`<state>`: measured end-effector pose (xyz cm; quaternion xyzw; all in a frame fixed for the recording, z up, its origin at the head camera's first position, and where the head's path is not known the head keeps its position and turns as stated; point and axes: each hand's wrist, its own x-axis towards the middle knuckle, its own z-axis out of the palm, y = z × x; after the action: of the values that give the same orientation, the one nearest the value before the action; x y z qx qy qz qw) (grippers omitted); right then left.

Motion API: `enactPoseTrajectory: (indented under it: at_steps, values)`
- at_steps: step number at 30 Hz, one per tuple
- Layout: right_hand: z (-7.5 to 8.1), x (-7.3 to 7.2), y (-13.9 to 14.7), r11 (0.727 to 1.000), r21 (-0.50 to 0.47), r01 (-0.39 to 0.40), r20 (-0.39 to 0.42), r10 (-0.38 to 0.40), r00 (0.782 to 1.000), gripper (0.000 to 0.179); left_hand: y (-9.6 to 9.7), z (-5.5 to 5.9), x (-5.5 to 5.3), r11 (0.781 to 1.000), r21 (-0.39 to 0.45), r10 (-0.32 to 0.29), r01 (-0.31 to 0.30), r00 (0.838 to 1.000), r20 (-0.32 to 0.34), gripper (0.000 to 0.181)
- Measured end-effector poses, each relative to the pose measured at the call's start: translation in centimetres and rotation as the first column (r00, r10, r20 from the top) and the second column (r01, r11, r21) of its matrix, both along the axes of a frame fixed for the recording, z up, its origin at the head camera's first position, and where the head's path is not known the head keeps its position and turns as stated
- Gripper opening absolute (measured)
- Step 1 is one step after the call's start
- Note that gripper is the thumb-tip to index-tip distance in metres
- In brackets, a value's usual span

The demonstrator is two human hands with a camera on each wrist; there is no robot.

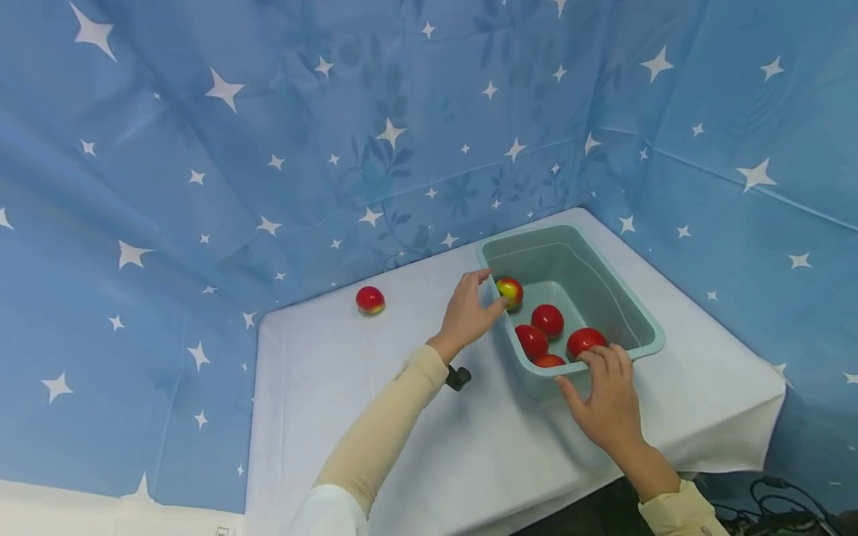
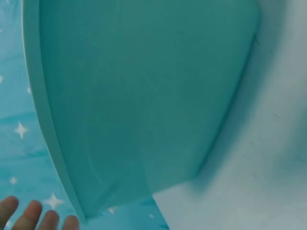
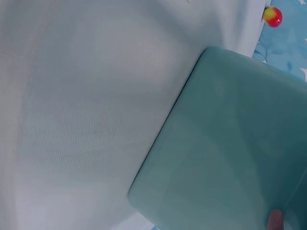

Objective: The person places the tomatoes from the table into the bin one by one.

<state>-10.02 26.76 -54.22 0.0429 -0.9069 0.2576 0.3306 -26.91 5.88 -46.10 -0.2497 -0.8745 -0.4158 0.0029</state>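
Observation:
A blue-green plastic bin (image 1: 617, 286) stands on the white-covered table, with several round red fruits (image 1: 547, 320) inside. Among them, a red-and-yellow apple (image 1: 511, 292) lies by the bin's left wall. My left hand (image 1: 468, 316) is at the left rim, fingers spread; in the left wrist view its fingertips (image 2: 29, 218) show beside the rim. My right hand (image 1: 608, 402) grips the near rim, fingers over the edge and thumb (image 3: 275, 219) along the outer wall. Another red-and-yellow apple (image 1: 370, 300) lies on the table, left of the bin.
The white tablecloth (image 1: 322, 387) hangs over the table's near right edge (image 1: 724, 461). Blue star-patterned curtains (image 1: 429, 97) rise behind and beside the table. Black cables (image 1: 791, 499) lie at the lower right.

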Motion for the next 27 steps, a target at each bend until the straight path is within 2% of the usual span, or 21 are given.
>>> enactPoseTrajectory:
  at_steps: [5, 9, 12, 15, 18, 21, 27]
  values:
    - [0.1, -0.1, 0.0, 1.000, -0.005, 0.003, 0.012, -0.003, 1.000, 0.070, -2.4, -1.1, -1.5, 0.988, 0.115, 0.106, -0.101, 0.994, -0.036, 0.052]
    - [0.0, -0.1, 0.0, 1.000, -0.008, 0.006, 0.008, -0.006, 1.000, 0.065, -5.3, -2.2, -3.0, 0.970, 0.134, 0.206, -0.204, 0.979, 0.000, 0.047]
    - [-0.1, -0.1, -0.1, 1.000, -0.006, 0.006, 0.004, -0.006, 1.000, 0.066, -8.0, -3.3, -4.3, 0.948, 0.116, 0.292, -0.298, 0.954, 0.062, 0.046]
    - [-0.1, -0.2, -0.1, 1.000, -0.001, 0.006, 0.005, -0.006, 1.000, 0.067, -10.7, -4.3, -5.6, 0.919, 0.092, 0.373, -0.382, 0.922, 0.107, 0.046]
    - [-0.1, -0.2, 0.0, 1.000, 0.001, 0.003, 0.005, -0.003, 1.000, 0.067, -13.1, -4.8, -6.6, 0.889, 0.078, 0.442, -0.451, 0.890, 0.113, 0.046]
    - [-0.1, -0.2, 0.0, 1.000, -0.013, -0.005, -0.004, 0.005, 1.000, 0.064, -14.8, -5.2, -7.4, 0.867, 0.073, 0.484, -0.492, 0.868, 0.109, 0.045]
    - [0.2, -0.3, 0.1, 0.999, -0.035, -0.036, 0.004, 0.036, 0.999, 0.055, -17.5, -6.2, -8.4, 0.845, 0.007, 0.529, -0.534, 0.839, 0.128, 0.044]
